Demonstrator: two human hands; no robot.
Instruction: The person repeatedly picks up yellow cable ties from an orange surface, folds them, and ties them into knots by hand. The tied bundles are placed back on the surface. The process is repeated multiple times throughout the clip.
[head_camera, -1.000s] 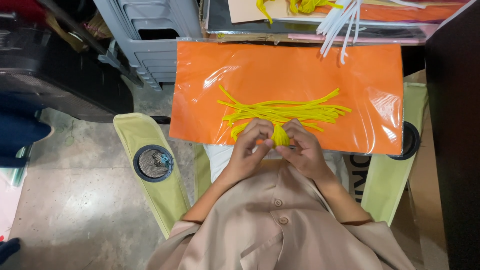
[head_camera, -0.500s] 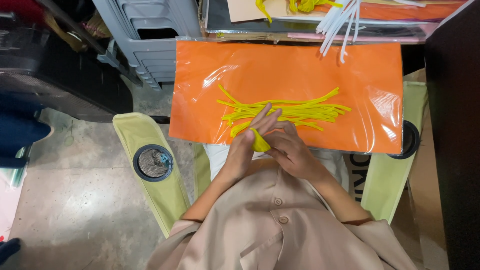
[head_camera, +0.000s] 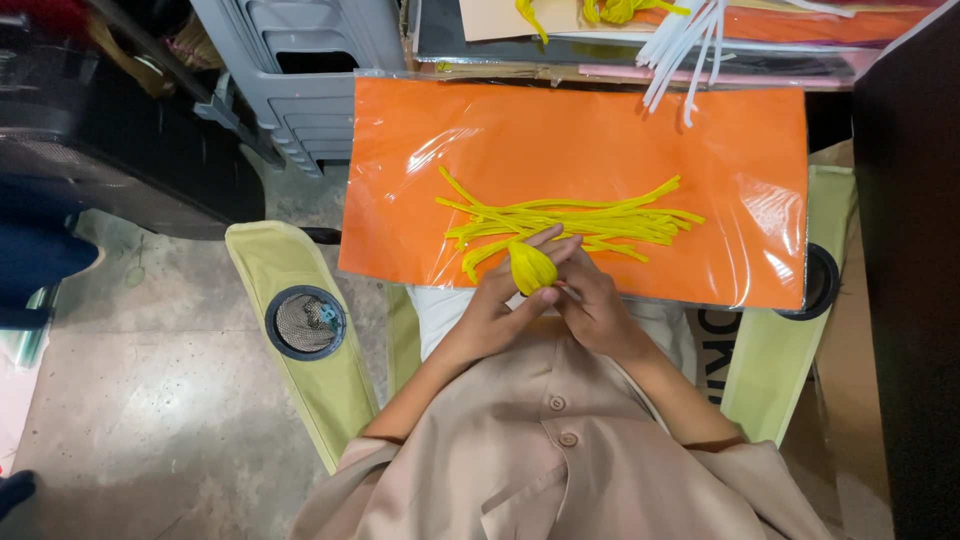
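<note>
A small yellow bud-shaped piece made of pipe cleaner (head_camera: 531, 268) sits between my two hands, just above my lap. My left hand (head_camera: 498, 305) cups it from the left with fingers stretched over it. My right hand (head_camera: 588, 300) presses against it from the right. Right behind the hands, a bundle of loose yellow pipe cleaners (head_camera: 575, 222) lies across an orange sheet wrapped in clear plastic (head_camera: 520, 130), which rests on the arms of my chair.
The green folding chair has mesh cup holders in its left arm (head_camera: 305, 322) and right arm (head_camera: 820, 282). White pipe cleaners (head_camera: 685, 40) and more craft sheets lie on a surface beyond. A grey plastic stool stack (head_camera: 310, 70) stands at the back left.
My hands have drawn back slightly toward my lap. The yellow piece has been turned and shaped, and now shows as a rounder bud between my fingers.
</note>
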